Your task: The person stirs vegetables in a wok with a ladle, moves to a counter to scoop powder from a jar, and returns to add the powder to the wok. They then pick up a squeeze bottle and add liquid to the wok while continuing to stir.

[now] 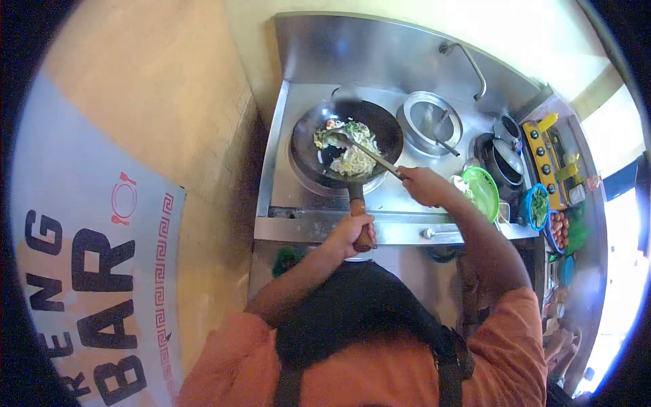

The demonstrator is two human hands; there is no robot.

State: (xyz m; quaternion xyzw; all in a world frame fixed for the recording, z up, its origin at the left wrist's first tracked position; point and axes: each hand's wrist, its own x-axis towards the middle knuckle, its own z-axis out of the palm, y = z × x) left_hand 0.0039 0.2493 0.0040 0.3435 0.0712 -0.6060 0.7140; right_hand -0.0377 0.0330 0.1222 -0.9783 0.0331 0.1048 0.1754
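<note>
A dark wok (312, 159) rests on the left burner of the steel stove, holding noodles (354, 161) with bits of green and red. My left hand (352, 233) is wrapped round the wok's wooden handle (365, 239). My right hand (422, 186) grips the long handle of a ladle (373, 154). The bowl of that ladle lies among the food on the wok's left side.
Right of the wok sits a metal ring burner (415, 132) with a utensil across it. A green plate (483, 193), a lidded pot (505, 166), a blue basket of greens (538, 207) and a faucet (475, 64) stand farther right.
</note>
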